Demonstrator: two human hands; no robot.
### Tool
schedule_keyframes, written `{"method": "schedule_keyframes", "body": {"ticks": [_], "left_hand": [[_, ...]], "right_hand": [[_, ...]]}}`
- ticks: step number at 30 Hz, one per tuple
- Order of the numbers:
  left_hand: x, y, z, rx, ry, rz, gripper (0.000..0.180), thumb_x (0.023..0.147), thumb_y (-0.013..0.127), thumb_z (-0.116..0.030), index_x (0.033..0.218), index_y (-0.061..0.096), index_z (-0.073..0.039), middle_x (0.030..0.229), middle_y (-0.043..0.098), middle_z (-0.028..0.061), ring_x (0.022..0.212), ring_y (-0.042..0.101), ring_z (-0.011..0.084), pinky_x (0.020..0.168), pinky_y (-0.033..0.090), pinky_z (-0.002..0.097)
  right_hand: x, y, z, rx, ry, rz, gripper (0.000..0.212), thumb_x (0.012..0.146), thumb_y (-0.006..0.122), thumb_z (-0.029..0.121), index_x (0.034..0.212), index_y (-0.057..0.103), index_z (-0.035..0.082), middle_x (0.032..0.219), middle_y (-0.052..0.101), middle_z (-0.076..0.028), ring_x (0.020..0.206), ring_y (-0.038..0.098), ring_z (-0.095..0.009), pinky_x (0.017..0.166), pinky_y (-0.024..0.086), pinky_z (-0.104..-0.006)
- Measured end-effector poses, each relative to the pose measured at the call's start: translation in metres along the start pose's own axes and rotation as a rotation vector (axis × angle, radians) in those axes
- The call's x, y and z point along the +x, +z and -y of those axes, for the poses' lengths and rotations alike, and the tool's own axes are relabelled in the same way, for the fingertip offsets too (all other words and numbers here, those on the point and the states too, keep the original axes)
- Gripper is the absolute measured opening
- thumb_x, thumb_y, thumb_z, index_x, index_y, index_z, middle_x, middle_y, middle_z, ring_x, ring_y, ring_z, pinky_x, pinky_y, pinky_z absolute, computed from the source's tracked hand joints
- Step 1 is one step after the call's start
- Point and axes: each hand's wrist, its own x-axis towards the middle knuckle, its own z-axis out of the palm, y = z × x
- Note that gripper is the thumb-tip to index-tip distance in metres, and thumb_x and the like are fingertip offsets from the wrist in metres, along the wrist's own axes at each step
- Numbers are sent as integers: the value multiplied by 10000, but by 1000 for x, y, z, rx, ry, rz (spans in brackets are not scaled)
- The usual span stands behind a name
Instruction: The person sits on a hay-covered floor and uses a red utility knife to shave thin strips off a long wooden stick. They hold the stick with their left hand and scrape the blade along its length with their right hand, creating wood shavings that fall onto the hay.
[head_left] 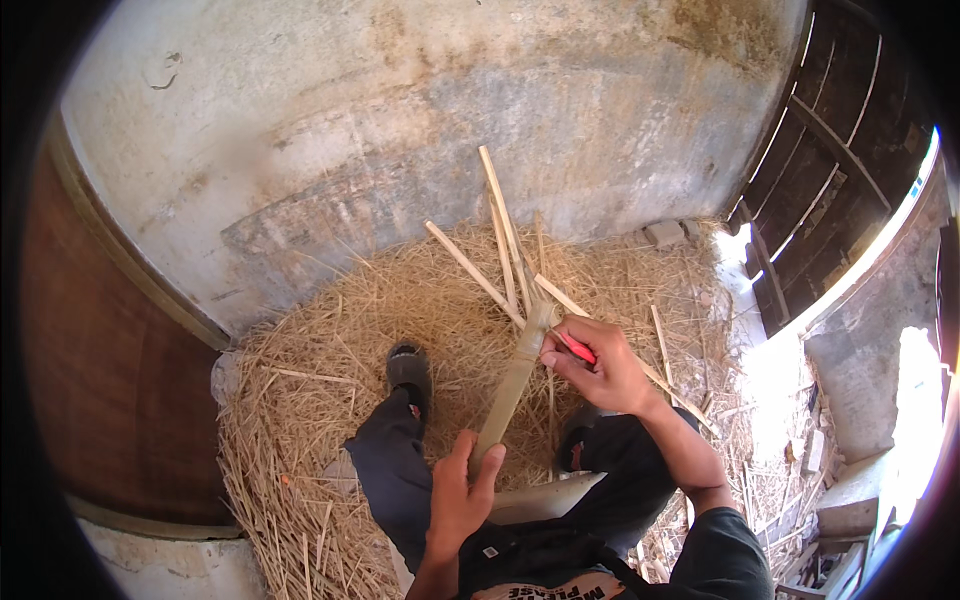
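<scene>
My left hand (463, 492) is wrapped round the lower end of a flat greenish-tan bamboo piece (508, 390), which slants up and away from my lap. Close to its upper end, my right hand (610, 370) is closed on a small red-handled tool (577, 348). The tool's working end is hidden by my fingers and the bamboo, so its kind does not show. Just past the bamboo's upper end, several pale split sticks (498, 200) fan out toward the wall. Another pale, wide piece (550, 497) lies across my lap.
Straw-like shavings and strips (300, 420) cover the floor round my shoes (408, 370). Ahead stands a stained plaster wall (400, 130). A brown panel (110, 370) is at the left, dark wooden planks (830, 130) at the right. Brick-like blocks (665, 234) lie by the wall.
</scene>
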Motion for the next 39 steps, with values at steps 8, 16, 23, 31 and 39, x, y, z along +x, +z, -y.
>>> {"method": "schedule_keyframes", "body": {"ticks": [8,16,23,31,39], "left_hand": [[-4,-7,12,-167,-81,85,318,1091,671,-304,963,590,-24,660,528,52,610,489,123,582,394,340],[-8,-11,11,-204,-129,138,341,1099,658,-332,946,584,-36,658,507,15,609,483,96,575,388,326],[-6,-13,10,-124,-80,91,311,1086,677,-309,983,617,-21,656,557,53,578,534,122,559,410,331],[-3,0,0,175,108,-120,250,1066,697,-238,1010,631,-4,644,541,90,533,532,148,528,403,351],[-9,0,-3,240,24,-31,249,1060,691,-261,1027,621,-25,729,665,214,668,695,435,608,503,492]], "right_hand": [[3,-5,-1,63,-18,86,85,947,781,41,977,717,-4,804,649,-81,717,595,-194,683,467,-348],[0,-9,-8,214,36,157,92,952,797,53,979,724,3,811,673,-33,711,554,-123,654,446,-314],[-1,-4,-12,322,171,191,95,971,777,67,1032,723,17,823,669,-56,703,593,-153,673,488,-330],[-11,18,0,-265,-68,-27,287,871,817,136,1122,702,59,909,721,-143,813,733,-370,700,575,-442],[-5,0,-7,-374,-120,187,247,867,816,228,1050,726,89,795,710,-140,753,715,-392,661,565,-465]]}}
